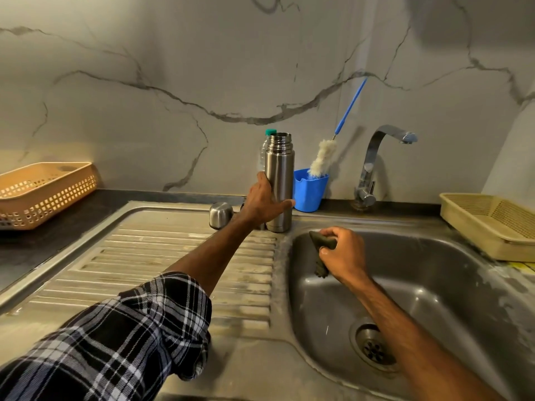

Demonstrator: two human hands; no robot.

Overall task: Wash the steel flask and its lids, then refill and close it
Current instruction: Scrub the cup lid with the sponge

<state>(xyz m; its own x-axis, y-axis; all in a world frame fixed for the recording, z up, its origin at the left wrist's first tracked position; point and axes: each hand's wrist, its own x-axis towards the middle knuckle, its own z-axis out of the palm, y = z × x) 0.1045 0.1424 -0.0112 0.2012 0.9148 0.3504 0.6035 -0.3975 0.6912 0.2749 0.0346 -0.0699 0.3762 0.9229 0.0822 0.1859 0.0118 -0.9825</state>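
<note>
Clasped around the lower body of the steel flask (280,169) is the left hand (262,202), thumb on the near side and fingers curled behind. The flask stands upright and uncapped on the back edge of the ribbed drainboard (173,256). A dark green scrub pad (322,241) is pinched, crumpled, in the right hand (344,253), held to the right of the grip and nearer, over the sink basin (434,285).

Washing appears to be only starting: the flask is judged to be about to be lifted. It would next need carrying right, over the basin, and tilting so the pad can be worked on it.

The flask is a brushed cylinder with a threaded neck, likely slippery once wet. Just left of the grip, a rounded steel cup lid (221,214) is seen mouth down. Just right, a fluffy white bottle brush (322,157) is propped in a blue plastic holder (308,192).
</note>
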